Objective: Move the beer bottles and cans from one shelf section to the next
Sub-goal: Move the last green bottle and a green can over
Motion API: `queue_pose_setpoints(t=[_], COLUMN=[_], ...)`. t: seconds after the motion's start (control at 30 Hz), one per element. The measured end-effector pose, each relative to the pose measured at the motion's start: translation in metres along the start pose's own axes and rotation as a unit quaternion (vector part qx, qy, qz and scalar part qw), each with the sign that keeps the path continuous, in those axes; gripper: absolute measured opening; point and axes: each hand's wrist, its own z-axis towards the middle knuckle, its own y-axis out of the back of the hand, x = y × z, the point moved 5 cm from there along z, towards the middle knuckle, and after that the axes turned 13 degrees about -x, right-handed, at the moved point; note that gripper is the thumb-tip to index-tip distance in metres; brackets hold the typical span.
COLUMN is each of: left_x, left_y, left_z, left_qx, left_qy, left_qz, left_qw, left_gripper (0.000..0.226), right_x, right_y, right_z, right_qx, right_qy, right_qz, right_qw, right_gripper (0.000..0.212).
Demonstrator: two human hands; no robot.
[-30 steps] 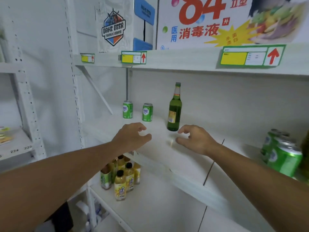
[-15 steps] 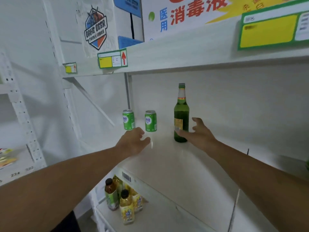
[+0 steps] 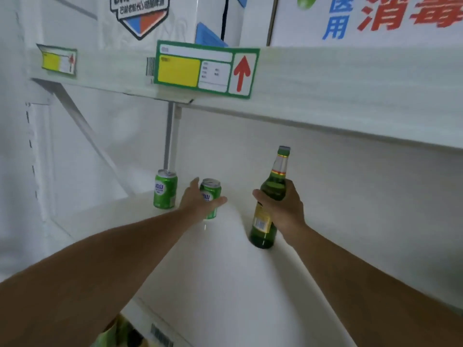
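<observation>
On the white shelf (image 3: 225, 271) stand two green beer cans and a tall green beer bottle (image 3: 273, 194). My right hand (image 3: 283, 209) is wrapped around the bottle's body, and the bottle leans slightly to the right with its base on the shelf. The right-hand green can (image 3: 211, 190) has my left hand (image 3: 200, 202) curled around it, thumb on its right side. Just left of it, by a grey upright post, the other green can (image 3: 165, 189) stands untouched.
The upper shelf (image 3: 325, 78) hangs low over the bottle, carrying green and yellow price tags (image 3: 204, 70) and boxes. A slanted bracket (image 3: 82, 131) crosses the left back corner. Bottles on the shelf below show at the bottom edge (image 3: 117, 334).
Both hands reached deeper into the shelf. My right hand closed around the bottle and my left hand closed around the right-hand can. The camera moved closer and up.
</observation>
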Motion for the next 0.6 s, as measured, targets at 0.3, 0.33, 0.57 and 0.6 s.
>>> queue_pose_setpoints(t=[0.3, 0.33, 0.57, 0.6], left_x=[0.004, 0.005, 0.009, 0.008], left_y=[-0.007, -0.005, 0.005, 0.007], left_z=[0.008, 0.007, -0.019, -0.023], left_qx=[-0.034, -0.031, -0.016, -0.011], left_qy=[-0.036, -0.041, -0.073, -0.076], left_qz=[-0.003, -0.005, -0.013, -0.01], left_qw=[0.999, 0.999, 0.997, 0.997], left_gripper=[0.079, 0.08, 0.08, 0.081], right_x=[-0.009, -0.009, -0.008, -0.008], right_y=[0.0, 0.0, 0.011, 0.013], right_z=[0.006, 0.007, -0.006, -0.009], right_qx=[-0.006, -0.004, 0.01, 0.015], right_qy=[0.021, 0.022, 0.022, 0.021], right_qz=[-0.012, -0.01, 0.006, 0.007], right_qw=[1.0, 1.0, 1.0, 1.0], right_gripper=[0.051, 0.052, 0.055, 0.056])
